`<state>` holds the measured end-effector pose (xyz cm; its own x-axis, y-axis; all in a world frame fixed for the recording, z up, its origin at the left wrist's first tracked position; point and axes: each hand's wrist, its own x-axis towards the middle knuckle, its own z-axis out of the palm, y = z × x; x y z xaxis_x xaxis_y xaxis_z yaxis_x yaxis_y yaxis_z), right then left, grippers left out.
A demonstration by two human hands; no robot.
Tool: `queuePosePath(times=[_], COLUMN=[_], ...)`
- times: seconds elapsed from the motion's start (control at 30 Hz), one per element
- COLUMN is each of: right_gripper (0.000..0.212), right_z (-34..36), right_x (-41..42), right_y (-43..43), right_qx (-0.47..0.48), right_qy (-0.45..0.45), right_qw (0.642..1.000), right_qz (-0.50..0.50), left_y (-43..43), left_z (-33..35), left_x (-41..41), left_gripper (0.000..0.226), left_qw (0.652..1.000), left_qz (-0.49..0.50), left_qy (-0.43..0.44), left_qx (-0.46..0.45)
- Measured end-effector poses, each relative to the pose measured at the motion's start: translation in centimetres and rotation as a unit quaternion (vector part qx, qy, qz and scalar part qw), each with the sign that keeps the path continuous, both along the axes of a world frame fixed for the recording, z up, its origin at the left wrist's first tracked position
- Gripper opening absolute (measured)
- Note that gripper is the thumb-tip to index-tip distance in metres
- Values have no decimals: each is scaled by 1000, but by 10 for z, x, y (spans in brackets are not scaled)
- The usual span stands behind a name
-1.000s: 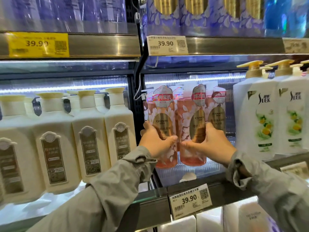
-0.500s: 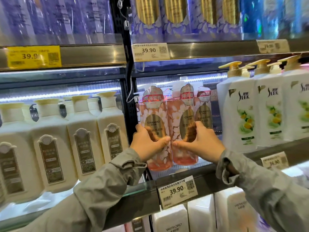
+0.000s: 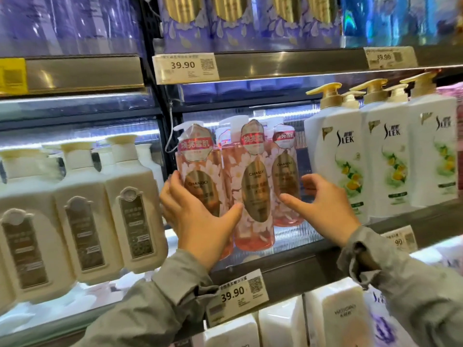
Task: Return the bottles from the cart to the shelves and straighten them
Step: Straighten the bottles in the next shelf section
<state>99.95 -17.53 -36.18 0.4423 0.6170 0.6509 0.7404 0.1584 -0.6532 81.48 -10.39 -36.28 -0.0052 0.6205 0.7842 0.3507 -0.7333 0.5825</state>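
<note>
Three pink floral pump bottles stand on the middle shelf (image 3: pixel 313 261). My left hand (image 3: pixel 200 221) grips the leftmost pink bottle (image 3: pixel 198 159) low down, fingers on its left side and thumb across its front. The middle pink bottle (image 3: pixel 253 176) stands upright beside it, and the third pink bottle (image 3: pixel 285 171) stands a little further back on the right. My right hand (image 3: pixel 323 209) hovers just right of the middle bottle with fingers loosely spread, holding nothing. The cart is out of view.
Cream pump bottles (image 3: pixel 130 209) fill the shelf bay to the left. White bottles with gold pumps (image 3: pixel 338 156) stand close on the right. Purple boxed bottles (image 3: pixel 225 21) line the shelf above, white bottles (image 3: pixel 335 316) the one below. Price tags (image 3: pixel 238 296) hang on the shelf edges.
My right hand has let go of the middle pink bottle and moved off to the right, opening. The view has shifted right and closer. My left hand keeps its grip on the leftmost bottle.
</note>
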Motion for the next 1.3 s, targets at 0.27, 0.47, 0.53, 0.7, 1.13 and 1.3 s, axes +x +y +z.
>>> queuePosePath(times=[0.27, 0.47, 0.53, 0.7, 1.13, 1.3], right_gripper=[71, 103, 93, 90, 62, 59], right_z=[1, 5, 4, 3, 7, 8], right_x=[10, 22, 25, 26, 16, 13], right_y=[29, 63, 66, 64, 31, 18], right_qx=[-94, -95, -102, -114, -120, -117], right_qy=[-26, 54, 49, 14, -27, -37], right_qw=[995, 994, 994, 993, 992, 992], right_qz=[-20, 12, 8, 1, -24, -16], left_y=[-12, -12, -12, -9, -12, -10], left_z=[1, -1, -1, -2, -7, -7], left_x=[23, 27, 29, 33, 36, 35], left_gripper=[128, 102, 99, 108, 110, 111], left_qw=[995, 967, 959, 949, 949, 949], left_qz=[38, 61, 51, 73, 46, 42], left_qy=[12, 143, 182, 225, 248, 250], left_qx=[92, 201, 209, 206, 190, 188])
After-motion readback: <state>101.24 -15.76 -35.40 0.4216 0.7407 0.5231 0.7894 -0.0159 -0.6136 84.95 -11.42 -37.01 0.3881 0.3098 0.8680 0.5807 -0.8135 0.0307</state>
